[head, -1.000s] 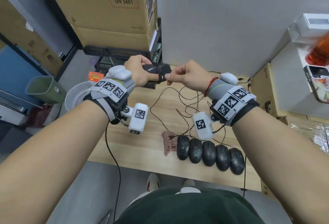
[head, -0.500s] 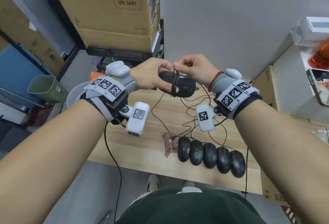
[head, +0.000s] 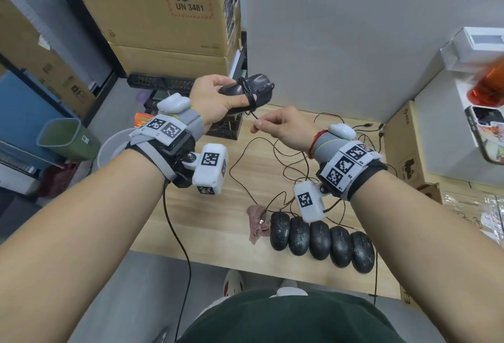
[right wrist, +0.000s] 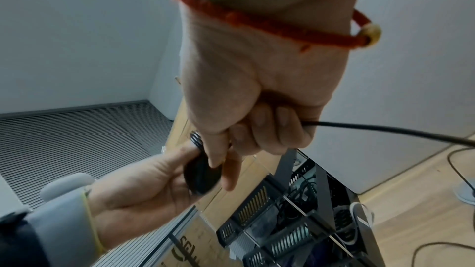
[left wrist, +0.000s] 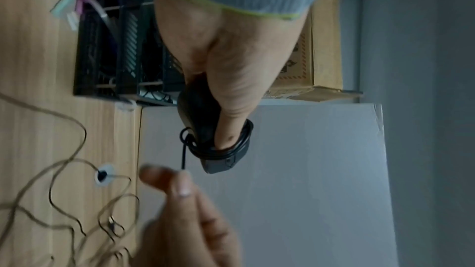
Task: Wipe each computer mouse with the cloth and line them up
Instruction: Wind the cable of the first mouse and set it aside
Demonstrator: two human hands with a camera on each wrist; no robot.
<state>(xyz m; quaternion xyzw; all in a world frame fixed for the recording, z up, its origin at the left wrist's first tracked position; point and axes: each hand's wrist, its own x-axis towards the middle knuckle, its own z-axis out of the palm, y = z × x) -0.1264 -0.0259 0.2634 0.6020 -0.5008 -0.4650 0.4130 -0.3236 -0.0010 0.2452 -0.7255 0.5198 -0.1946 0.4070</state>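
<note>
i hold a small black plastic computer mouse (head: pixel 246 89) up in the air, in the upper middle of the head view, well above the light wooden table (head: pixel 218 217). my left hand (head: pixel 215 100) is curled round its body from below, thumb pressed on top, and several turns of its thin black cable (head: pixel 249 97) are wound round the mouse and over that thumb. i judge the mouse light and hard-shelled, a little slick, so the sides of its body are the place to grip; the cable is limp and springy and would likely slip loose if let go

my right hand (head: pixel 283 128) sits just below and right of the mouse, fingers folded, thumb and forefinger pinching the free end of the cable; in the right wrist view the cable runs out between the curled fingers (right wrist: pixel 272 127) toward the right edge

both forearms reach forward, wrists raised, palms turned toward each other

in the lower middle of the head view five dark oval mice (head: pixel 320 240) lie side by side, touching, in a row near the table's front edge. a crumpled pinkish cloth (head: pixel 256 225) lies just left of the row, touching the first mouse. their loose cables trail toward the back of the table
</note>
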